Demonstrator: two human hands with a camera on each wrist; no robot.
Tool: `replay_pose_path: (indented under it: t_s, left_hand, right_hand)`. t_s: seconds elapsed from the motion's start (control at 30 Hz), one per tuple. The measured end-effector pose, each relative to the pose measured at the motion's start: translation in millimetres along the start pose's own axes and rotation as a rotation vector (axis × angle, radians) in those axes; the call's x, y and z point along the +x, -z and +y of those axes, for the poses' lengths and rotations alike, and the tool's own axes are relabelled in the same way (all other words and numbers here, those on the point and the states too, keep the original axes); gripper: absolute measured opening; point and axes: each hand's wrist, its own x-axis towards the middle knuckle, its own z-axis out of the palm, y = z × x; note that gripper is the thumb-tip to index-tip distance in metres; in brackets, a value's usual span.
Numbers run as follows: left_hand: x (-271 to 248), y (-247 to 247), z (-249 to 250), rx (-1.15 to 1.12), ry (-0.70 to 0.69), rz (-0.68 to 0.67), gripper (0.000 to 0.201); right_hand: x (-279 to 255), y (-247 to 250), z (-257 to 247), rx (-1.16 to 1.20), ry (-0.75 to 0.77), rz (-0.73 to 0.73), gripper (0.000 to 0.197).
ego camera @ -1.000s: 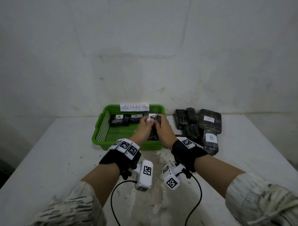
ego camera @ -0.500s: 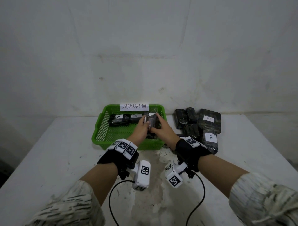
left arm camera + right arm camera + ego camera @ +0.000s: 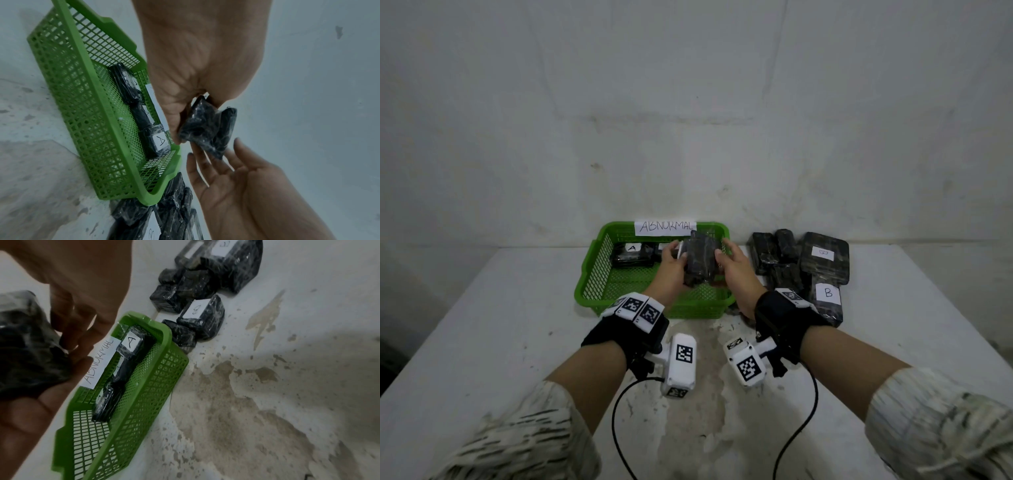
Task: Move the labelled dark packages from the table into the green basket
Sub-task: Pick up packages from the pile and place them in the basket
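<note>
My left hand (image 3: 671, 262) grips a dark plastic-wrapped package (image 3: 700, 262) and holds it above the green basket (image 3: 592, 274). The edge of a white label shows at its left side. My right hand (image 3: 732, 265) touches the package's right end with its fingers nearly straight. In the left wrist view the package (image 3: 205, 128) hangs from my left fingers (image 3: 174, 123), and my right hand (image 3: 226, 164) lies spread below it. Packages labelled A (image 3: 633, 255) (image 3: 130, 344) lie along the basket's back wall.
A pile of dark packages (image 3: 822, 260) lies on the white table right of the basket, one labelled B (image 3: 827, 298) (image 3: 199, 316) at its near end. The basket carries a paper sign reading ABNORMAL (image 3: 666, 226). The wall stands close behind. The table top (image 3: 517, 342) is stained.
The package has come up from the back right of the basket and turned its broad face toward me. My hands have spread apart, and the right fingers have loosened.
</note>
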Motion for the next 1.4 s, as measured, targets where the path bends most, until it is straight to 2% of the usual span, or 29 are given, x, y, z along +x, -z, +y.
replay_pose_path:
  t_s: [0.07,0.13,0.27,0.33,0.4,0.47,0.6,0.7,0.77,0.87,0.97,1.0,1.17,1.3,1.4]
  left_hand:
    - [-1.3,0.2,0.4,-0.04,-0.008,-0.001,0.043]
    - [-1.0,1.3,-1.1,-0.029,-0.024,-0.019,0.042]
    - [1.4,7.4,-3.7,0.187,-0.091,0.002,0.044]
    - [2.7,12.3,-5.8,0.206,-0.118,0.025,0.041]
    - [0.7,14.2,-5.0,0.112,-0.131,0.011,0.031]
    - [-3.4,12.9,-2.5,0.043,-0.116,-0.006,0.033]
    - [-7.1,6.0,-0.2,-0.014,-0.071,-0.092,0.038]
    - [-7.8,2.6,0.7,-0.01,-0.046,-0.109,0.039]
    - [-5.7,1.7,-0.4,0.005,-0.031,-0.118,0.041]
    - [-6.3,-0.8,-0.5,0.091,-0.04,-0.131,0.047]
    - [-2.8,-0.2,-1.9,0.192,-0.096,-0.078,0.048]
    - [-2.3,-0.1,-2.0,0.211,-0.117,-0.065,0.045]
    - [-4.0,2.1,-0.6,0.215,-0.182,-0.035,0.035]
    - [-7.2,3.7,2.3,0.234,-0.148,-0.084,0.043]
    - [-10.2,2.4,4.4,0.257,-0.152,-0.086,0.05]
  right_hand:
    - [1.3,1.0,0.4,-0.024,-0.044,-0.015,0.051]
    - [0.5,2.3,-0.3,-0.008,-0.111,-0.113,0.059]
    - [-1.9,7.1,-4.2,0.122,-0.18,-0.234,0.054]
    - [-3.8,8.5,-8.0,0.159,-0.176,-0.22,0.047]
    - [-1.6,9.3,-7.8,0.146,-0.149,-0.183,0.037]
    - [0.2,8.9,-5.5,0.11,-0.125,-0.165,0.033]
    - [1.1,6.0,-1.7,0.036,-0.069,-0.153,0.042]
    - [1.6,2.8,-0.9,0.012,-0.11,-0.181,0.063]
    - [3.0,1.5,1.6,0.017,-0.132,-0.165,0.067]
    - [2.8,-0.1,3.5,-0.017,-0.066,-0.106,0.05]
    - [1.7,-2.6,3.7,-0.111,0.022,-0.075,0.029]
    - [2.6,-2.5,4.9,-0.135,0.039,-0.076,0.028]
    - [2.4,-0.1,6.6,-0.096,-0.001,-0.143,0.041]
    - [3.3,3.2,9.0,-0.124,0.002,-0.128,0.056]
    - [1.5,6.2,7.4,-0.126,-0.026,-0.122,0.056]
